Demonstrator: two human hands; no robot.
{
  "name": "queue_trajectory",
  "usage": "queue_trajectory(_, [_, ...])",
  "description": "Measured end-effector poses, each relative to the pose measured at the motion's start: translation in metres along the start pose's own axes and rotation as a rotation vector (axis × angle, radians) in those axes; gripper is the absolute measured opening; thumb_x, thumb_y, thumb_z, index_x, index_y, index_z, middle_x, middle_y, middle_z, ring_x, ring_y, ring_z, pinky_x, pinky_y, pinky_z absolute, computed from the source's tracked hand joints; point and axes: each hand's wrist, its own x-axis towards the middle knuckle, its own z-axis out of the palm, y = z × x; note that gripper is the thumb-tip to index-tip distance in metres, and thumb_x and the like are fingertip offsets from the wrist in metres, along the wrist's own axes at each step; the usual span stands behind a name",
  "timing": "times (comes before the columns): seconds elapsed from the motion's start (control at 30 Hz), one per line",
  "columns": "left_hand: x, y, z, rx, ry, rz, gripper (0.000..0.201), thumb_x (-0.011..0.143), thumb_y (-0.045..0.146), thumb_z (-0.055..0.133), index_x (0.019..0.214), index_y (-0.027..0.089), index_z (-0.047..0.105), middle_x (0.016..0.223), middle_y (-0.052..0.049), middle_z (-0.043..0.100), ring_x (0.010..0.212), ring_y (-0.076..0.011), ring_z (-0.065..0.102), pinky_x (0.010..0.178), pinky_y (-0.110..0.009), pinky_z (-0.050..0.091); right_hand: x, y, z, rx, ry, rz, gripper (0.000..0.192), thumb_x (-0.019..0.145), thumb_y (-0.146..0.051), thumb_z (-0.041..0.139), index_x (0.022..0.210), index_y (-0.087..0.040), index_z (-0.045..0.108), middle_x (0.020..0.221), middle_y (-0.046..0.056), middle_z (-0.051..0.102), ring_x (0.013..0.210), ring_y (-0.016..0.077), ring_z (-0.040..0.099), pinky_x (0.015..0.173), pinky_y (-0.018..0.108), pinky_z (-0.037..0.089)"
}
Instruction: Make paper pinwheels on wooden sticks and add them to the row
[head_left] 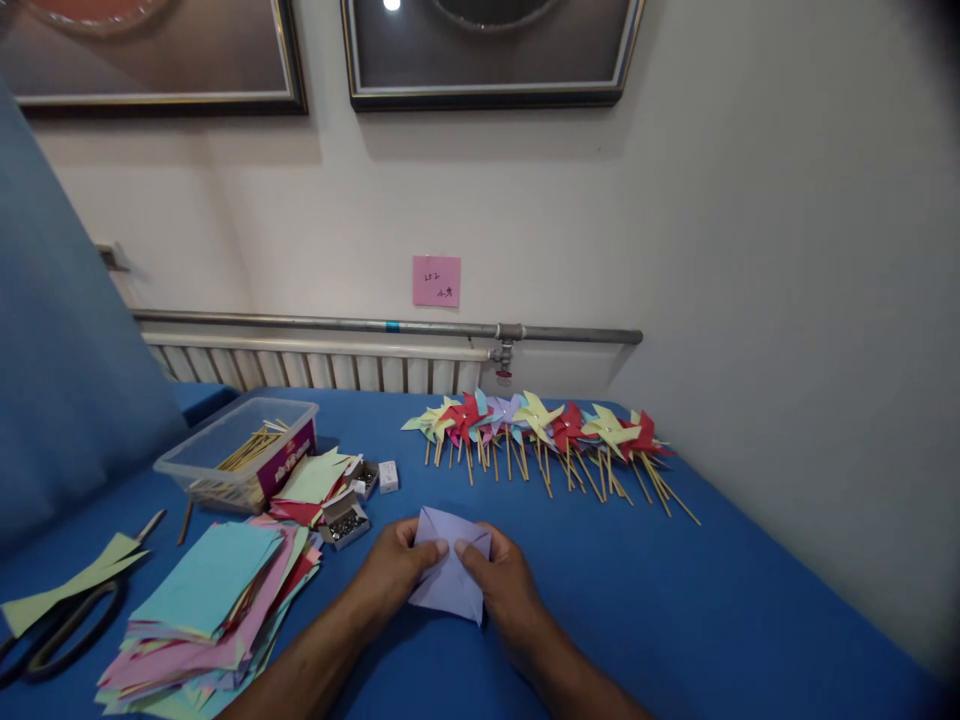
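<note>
A square of lilac paper (451, 585) with cut lines running in from its corners is held up over the blue table. My left hand (401, 560) grips its left side, thumb on the face of the paper. On the opposite side my right hand (504, 575) pinches it the same way, the two thumbs almost meeting near the centre. The fingers behind the sheet are hidden. Left of my hands lie an open box of small metal pins (346, 525) and a stack of coloured paper sheets (202, 575).
Finished paper pinwheels (536, 415) on sticks lie in a row at the back. A clear plastic tub (225, 440) holds sticks at the left. Scissors (75, 630) lie at the left front under paper strips. A wall and radiator (337, 370) border the blue table (645, 610).
</note>
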Motion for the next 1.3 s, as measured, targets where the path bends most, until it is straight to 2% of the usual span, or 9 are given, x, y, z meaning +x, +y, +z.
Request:
queue_trajectory(0.13, [0.000, 0.000, -0.001, 0.000, 0.021, 0.008, 0.047, 0.054, 0.045, 0.096, 0.079, 0.013, 0.074, 0.068, -0.004, 0.072, 0.059, -0.0169, 0.062, 0.060, -0.027, 0.047, 0.002, 0.004, -0.001, 0.019, 0.038, 0.013, 0.042, 0.064, -0.054, 0.090, 0.077, -0.022, 0.067, 0.063, -0.003, 0.065, 0.057, 0.0163, 0.056, 0.055, 0.027, 0.045])
queue_trajectory(0.23, [0.003, -0.003, -0.004, 0.011, 0.087, 0.030, 0.044, 0.056, 0.045, 0.094, 0.076, 0.014, 0.071, 0.065, -0.003, 0.070, 0.056, -0.0149, 0.059, 0.057, -0.026, 0.043, 0.004, 0.008, -0.002, 0.082, 0.053, 0.021, 0.047, 0.065, -0.058, 0.091, 0.084, -0.021, 0.070, 0.069, 0.000, 0.071, 0.061, 0.0184, 0.062, 0.059, 0.028, 0.049])
queue_trajectory(0.37, [0.004, -0.004, -0.006, -0.005, 0.108, 0.037, 0.044, 0.056, 0.046, 0.092, 0.075, 0.014, 0.069, 0.064, -0.002, 0.070, 0.054, -0.0137, 0.057, 0.056, -0.025, 0.042, 0.002, 0.008, -0.003, 0.140, -0.019, 0.026, 0.053, 0.070, -0.061, 0.090, 0.100, -0.019, 0.075, 0.080, 0.004, 0.078, 0.070, 0.0233, 0.070, 0.070, 0.034, 0.055])
queue_trajectory(0.5, [0.002, -0.002, -0.004, -0.050, 0.110, 0.027, 0.047, 0.054, 0.046, 0.094, 0.078, 0.013, 0.071, 0.065, -0.003, 0.071, 0.054, -0.0137, 0.058, 0.057, -0.026, 0.044, 0.003, 0.013, -0.004, 0.087, -0.056, -0.006, 0.059, 0.070, -0.062, 0.089, 0.107, -0.018, 0.076, 0.086, 0.007, 0.081, 0.077, 0.0271, 0.073, 0.075, 0.038, 0.057])
queue_trajectory(0.7, [0.000, -0.001, -0.003, -0.072, 0.140, 0.015, 0.049, 0.052, 0.046, 0.096, 0.078, 0.013, 0.070, 0.066, -0.003, 0.071, 0.054, -0.0134, 0.059, 0.056, -0.026, 0.044, 0.010, 0.030, -0.006, 0.035, 0.050, -0.008, 0.058, 0.064, -0.061, 0.091, 0.100, -0.018, 0.077, 0.082, 0.007, 0.080, 0.070, 0.0252, 0.071, 0.065, 0.035, 0.056])
queue_trajectory(0.93, [0.000, 0.003, -0.007, -0.091, 0.138, 0.035, 0.042, 0.054, 0.044, 0.095, 0.071, 0.015, 0.068, 0.058, 0.000, 0.067, 0.050, -0.0120, 0.055, 0.054, -0.024, 0.041, 0.005, 0.018, -0.002, 0.089, -0.016, 0.028, 0.064, 0.068, -0.068, 0.087, 0.104, -0.016, 0.077, 0.083, 0.008, 0.081, 0.072, 0.0268, 0.074, 0.069, 0.037, 0.058])
queue_trajectory(1.1, [0.002, 0.002, -0.007, -0.072, 0.198, 0.035, 0.045, 0.051, 0.044, 0.095, 0.071, 0.015, 0.068, 0.058, -0.001, 0.068, 0.049, -0.0123, 0.056, 0.052, -0.024, 0.040, 0.002, 0.009, 0.000, 0.157, -0.043, 0.040, 0.061, 0.072, -0.068, 0.086, 0.103, -0.017, 0.077, 0.088, 0.008, 0.082, 0.079, 0.0281, 0.076, 0.074, 0.038, 0.058])
queue_trajectory(1.3, [0.000, 0.004, -0.006, -0.077, 0.190, 0.014, 0.048, 0.051, 0.048, 0.096, 0.071, 0.015, 0.068, 0.059, 0.000, 0.068, 0.050, -0.0117, 0.055, 0.053, -0.024, 0.039, 0.006, 0.014, -0.001, 0.156, 0.008, 0.035, 0.060, 0.066, -0.068, 0.090, 0.095, -0.018, 0.076, 0.085, 0.007, 0.082, 0.078, 0.0289, 0.075, 0.073, 0.038, 0.058])
